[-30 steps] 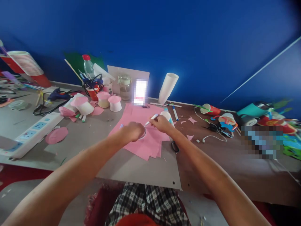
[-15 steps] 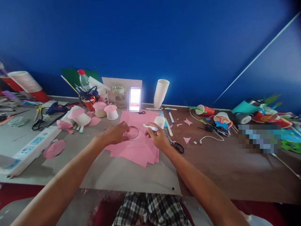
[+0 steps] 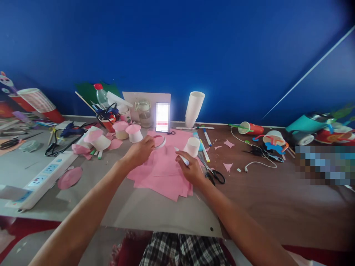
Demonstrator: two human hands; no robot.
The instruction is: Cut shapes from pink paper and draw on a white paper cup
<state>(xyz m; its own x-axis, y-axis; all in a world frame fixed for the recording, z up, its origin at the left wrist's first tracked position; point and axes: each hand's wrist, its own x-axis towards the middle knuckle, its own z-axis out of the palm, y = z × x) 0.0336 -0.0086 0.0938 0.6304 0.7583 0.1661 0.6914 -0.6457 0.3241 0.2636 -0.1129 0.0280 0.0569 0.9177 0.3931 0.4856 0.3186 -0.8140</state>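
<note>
My left hand [image 3: 142, 150] pinches a thin pale ring [image 3: 164, 142], tilted above the far part of the pink paper sheets [image 3: 166, 179]. It looks like a narrow tape roll; I cannot tell for certain. Held in my right hand [image 3: 191, 168] is a white marker [image 3: 183, 159], slanting over the right side of the paper. Whether it is capped does not show clearly. A white paper cup [image 3: 192, 147] stands upside down just beyond my right hand. Black-handled scissors [image 3: 215, 173] lie right of that hand, apart from it. Several pink sheets overlap beneath both hands.
A lit phone [image 3: 162, 116] leans at the back beside a glass jar [image 3: 143, 111]. Left are pink-topped cups [image 3: 134, 133] and a power strip [image 3: 46, 177]. Markers [image 3: 207, 137] and pink scraps [image 3: 229, 144] lie right, with a stack of white cups [image 3: 194, 109] behind.
My left hand has moved the ring away from me, toward the phone. My right hand has drawn slightly back, and its marker now slants more. The view has shifted slightly left.
</note>
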